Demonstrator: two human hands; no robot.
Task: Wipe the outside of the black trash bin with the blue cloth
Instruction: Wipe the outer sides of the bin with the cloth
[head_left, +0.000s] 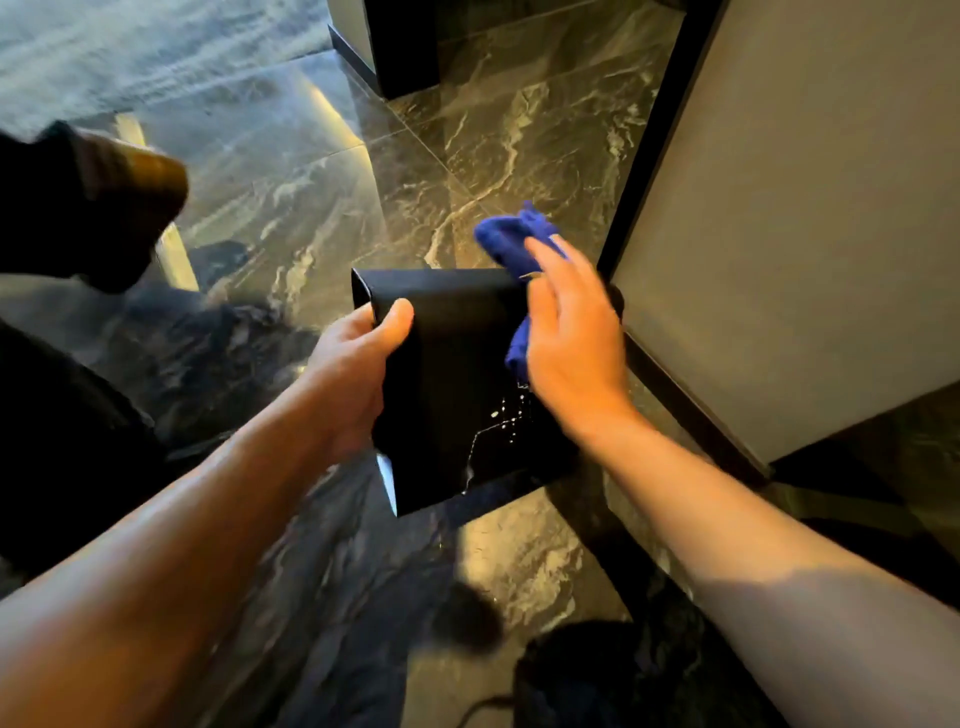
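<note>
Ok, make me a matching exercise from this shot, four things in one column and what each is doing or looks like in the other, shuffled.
Column one:
1. left hand
2. right hand
3. black trash bin
4. marble floor

Column two:
A. dark and glossy with pale veins
B. pressing the blue cloth against the bin's side
C. gripping the bin's edge, thumb on top
D. tilted, with wet streaks on its face

Pairs: 1-C, 2-B, 3-D, 4-A
</note>
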